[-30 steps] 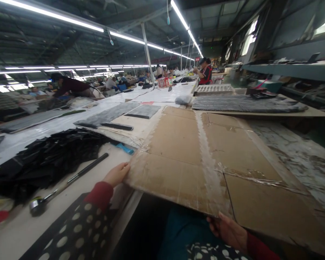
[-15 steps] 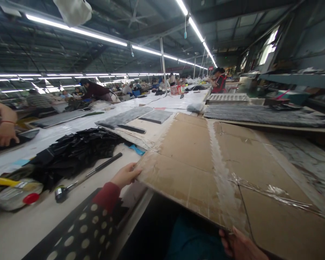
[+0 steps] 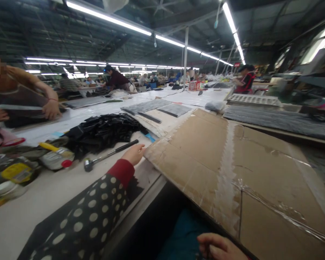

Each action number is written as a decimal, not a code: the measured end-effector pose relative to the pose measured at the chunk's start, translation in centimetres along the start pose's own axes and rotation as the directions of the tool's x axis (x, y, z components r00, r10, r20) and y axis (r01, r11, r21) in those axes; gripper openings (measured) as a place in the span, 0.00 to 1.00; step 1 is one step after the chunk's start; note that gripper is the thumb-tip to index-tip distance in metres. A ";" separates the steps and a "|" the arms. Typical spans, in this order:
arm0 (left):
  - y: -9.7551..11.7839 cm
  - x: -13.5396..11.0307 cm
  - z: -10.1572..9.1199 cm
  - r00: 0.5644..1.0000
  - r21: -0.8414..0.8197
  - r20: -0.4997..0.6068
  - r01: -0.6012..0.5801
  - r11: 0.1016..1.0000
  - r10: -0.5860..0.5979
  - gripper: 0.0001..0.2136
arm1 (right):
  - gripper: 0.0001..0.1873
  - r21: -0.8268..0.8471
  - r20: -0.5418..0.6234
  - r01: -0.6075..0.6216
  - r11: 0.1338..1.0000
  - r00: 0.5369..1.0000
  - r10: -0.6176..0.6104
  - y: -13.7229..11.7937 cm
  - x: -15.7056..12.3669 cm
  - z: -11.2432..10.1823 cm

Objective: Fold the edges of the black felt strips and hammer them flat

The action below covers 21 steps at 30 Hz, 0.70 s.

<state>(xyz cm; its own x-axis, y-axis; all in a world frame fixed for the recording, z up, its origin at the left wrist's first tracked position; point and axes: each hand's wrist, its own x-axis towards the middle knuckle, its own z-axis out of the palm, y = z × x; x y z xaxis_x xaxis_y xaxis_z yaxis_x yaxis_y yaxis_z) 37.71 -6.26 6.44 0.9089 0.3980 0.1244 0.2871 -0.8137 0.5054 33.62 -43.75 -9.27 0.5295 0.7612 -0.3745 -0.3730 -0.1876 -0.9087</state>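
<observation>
A large brown cardboard sheet (image 3: 195, 151), taped and creased, lies at a slant across the right side, its near edge jutting over the table's front. My left hand (image 3: 135, 153), in a red cuff and polka-dot sleeve, is closed on the sheet's left corner, fingers partly hidden beneath. Just below the near edge, apart from the cardboard, is my right hand (image 3: 219, 247) with its fingers curled. Something small and dark shows at its fingertips, too cut off to name. A hammer (image 3: 111, 155) with a black handle rests beyond my left forearm.
Black pieces (image 3: 103, 131) are heaped behind the hammer. Bottles and a yellow-handled brush (image 3: 48, 147) stand at left. Grey sheets (image 3: 174, 109) lie past the cardboard. A co-worker (image 3: 24, 90) leans over the table at far left; another person (image 3: 245, 79) is at the back right.
My right hand has come off the cardboard's near edge and sits lower and to the left. The view has swung left, showing more of the co-worker. My left hand keeps the corner.
</observation>
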 end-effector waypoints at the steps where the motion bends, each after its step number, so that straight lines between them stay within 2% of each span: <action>1: -0.3 -0.8 -1.5 1.000 0.012 0.004 0.009 1.000 -0.009 0.18 | 0.16 -0.101 0.009 0.002 0.995 1.000 -0.001 -1.4 -0.5 0.6; 2: -0.7 -1.8 -3.0 1.000 0.030 0.012 0.011 0.999 -0.012 0.17 | 0.15 -0.228 0.018 0.038 0.973 0.999 -0.035 -3.0 -0.9 1.2; 4: -2.1 -4.0 -6.3 1.000 0.089 0.025 -0.005 0.996 0.003 0.17 | 0.15 -0.440 0.129 0.161 0.884 0.985 -0.115 -6.6 -1.0 2.5; 7: -5.1 -8.3 -10.3 0.996 0.161 0.004 0.089 0.983 -0.091 0.17 | 0.12 -0.547 0.278 0.342 0.764 0.935 -0.219 -11.8 -0.2 5.0; 9: -7.5 -11.4 -11.9 0.985 0.211 -0.010 0.171 0.962 -0.172 0.18 | 0.10 -0.592 0.348 0.442 0.674 0.895 -0.280 -14.8 0.9 7.0; 11: -9.7 -14.6 -12.6 0.967 0.246 -0.002 0.248 0.937 -0.255 0.18 | 0.11 -0.649 0.440 0.537 0.539 0.843 -0.310 -17.3 2.7 8.9; 13: -11.8 -17.7 -12.7 0.941 0.257 0.013 0.323 0.911 -0.338 0.18 | 0.12 -0.708 0.537 0.607 0.360 0.794 -0.284 -19.3 5.3 10.5; 16: -14.1 -22.1 -12.2 0.910 0.234 0.007 0.402 0.885 -0.415 0.18 | 0.13 -0.772 0.597 0.626 0.113 0.775 -0.207 -20.8 9.9 12.3; 18: -15.0 -24.7 -11.9 0.896 0.213 -0.020 0.436 0.874 -0.443 0.19 | 0.13 -0.795 0.594 0.607 0.018 0.784 -0.183 -20.8 12.8 13.2; 21: -15.5 -27.8 -11.4 0.870 0.177 -0.079 0.493 0.852 -0.487 0.19 | 0.13 -0.806 0.590 0.590 -0.051 0.794 -0.148 -20.2 15.9 14.3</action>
<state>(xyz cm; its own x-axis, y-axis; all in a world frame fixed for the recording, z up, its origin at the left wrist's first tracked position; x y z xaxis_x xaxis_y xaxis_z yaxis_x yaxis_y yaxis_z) 4.54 0.11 4.84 0.6267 0.7761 -0.0704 0.7463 -0.5718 0.3408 38.74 -18.97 5.77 0.0256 0.9982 -0.0539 0.9454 -0.0417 -0.3234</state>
